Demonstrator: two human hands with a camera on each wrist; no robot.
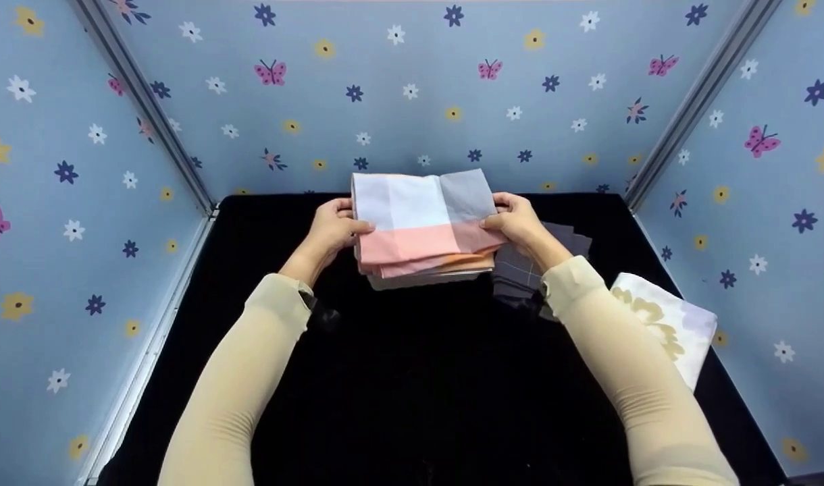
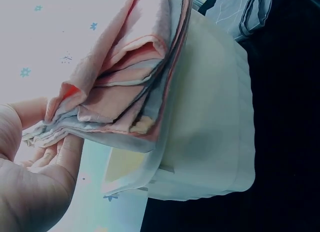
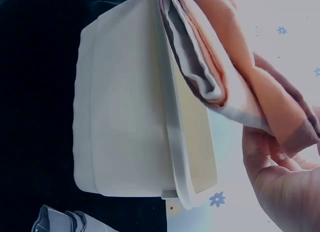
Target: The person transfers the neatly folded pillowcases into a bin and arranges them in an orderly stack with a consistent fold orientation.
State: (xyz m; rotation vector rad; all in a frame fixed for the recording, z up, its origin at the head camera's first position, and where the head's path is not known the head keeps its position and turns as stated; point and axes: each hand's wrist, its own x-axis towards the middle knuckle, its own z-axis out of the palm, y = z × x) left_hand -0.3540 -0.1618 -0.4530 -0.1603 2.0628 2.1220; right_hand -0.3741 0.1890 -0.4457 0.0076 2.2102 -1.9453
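Note:
A folded checked cloth point(image 1: 412, 202) in pink, pale blue, grey and orange is stretched between both hands near the back of the black surface. At its left edge my left hand point(image 1: 331, 229) pinches it, thumb in front and fingers behind. My right hand point(image 1: 520, 219) pinches the opposite edge the same way. Several folded layers of the cloth point(image 2: 125, 77) show in the left wrist view. Below the cloth stands a white plastic bin point(image 3: 125, 107), its rim seen in both wrist views. Most of the bin's inside is hidden by the cloth.
A dark grey folded cloth point(image 1: 513, 270) with thin lines lies right of the bin, partly under my right forearm. Farther right, a white cloth point(image 1: 696, 327) with a floral print lies near the edge. Blue flowered panels point(image 1: 412, 108) enclose the back and sides.

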